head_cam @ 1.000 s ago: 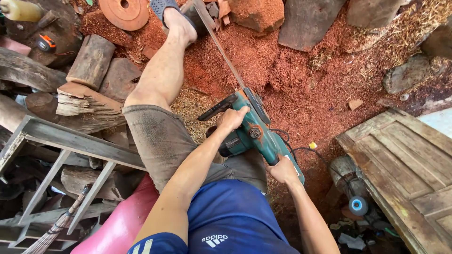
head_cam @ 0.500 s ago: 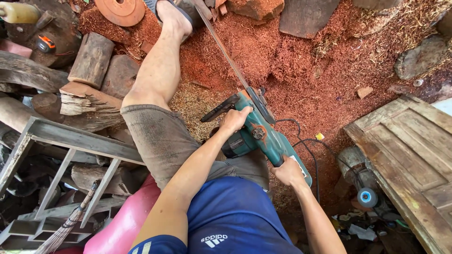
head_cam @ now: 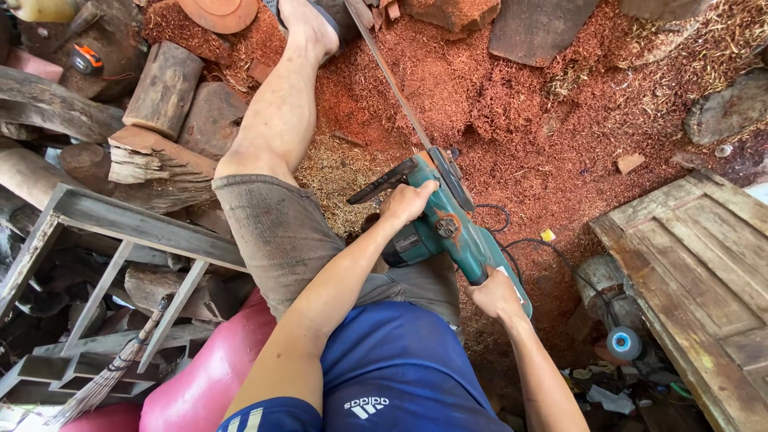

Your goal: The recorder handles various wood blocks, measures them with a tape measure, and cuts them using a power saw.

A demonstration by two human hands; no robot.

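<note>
- The person's left hand (head_cam: 406, 202) is wrapped tight around the black front handle of a teal-green electric chainsaw (head_cam: 456, 236).
- The right hand (head_cam: 496, 294) is closed around the back handle of the same saw, low and near the person's body.
- The saw sits in front of the person's lap, between the two hands, above the ground.
- Its long thin metal saw bar (head_cam: 390, 78) points up and away, toward the top of the view, and ends beside the person's foot (head_cam: 308, 24).
- A thin black power cord (head_cam: 534, 244) curls on the ground just beside the saw's body.
- The person's bare left leg (head_cam: 276, 120) stretches forward to the left of the bar. The leg wears grey dusty shorts (head_cam: 280, 236), and the person has on a blue shirt (head_cam: 400, 376).
- The ground under the saw is covered with red-brown sawdust (head_cam: 496, 104), with paler yellow shavings near the knee.
- Cut brown log pieces (head_cam: 164, 92) are piled to the left of the leg.
- A grey wooden frame (head_cam: 120, 224) lies lower left, and a straw broom (head_cam: 112, 376) leans on it.
- A pink rounded plastic seat (head_cam: 208, 376) shows just left of the person's body.
- An old weathered wooden door panel (head_cam: 704, 264) lies at the right, well apart from the saw.
- A flat dark stone slab (head_cam: 536, 28) lies at the top, on the sawdust.
</note>
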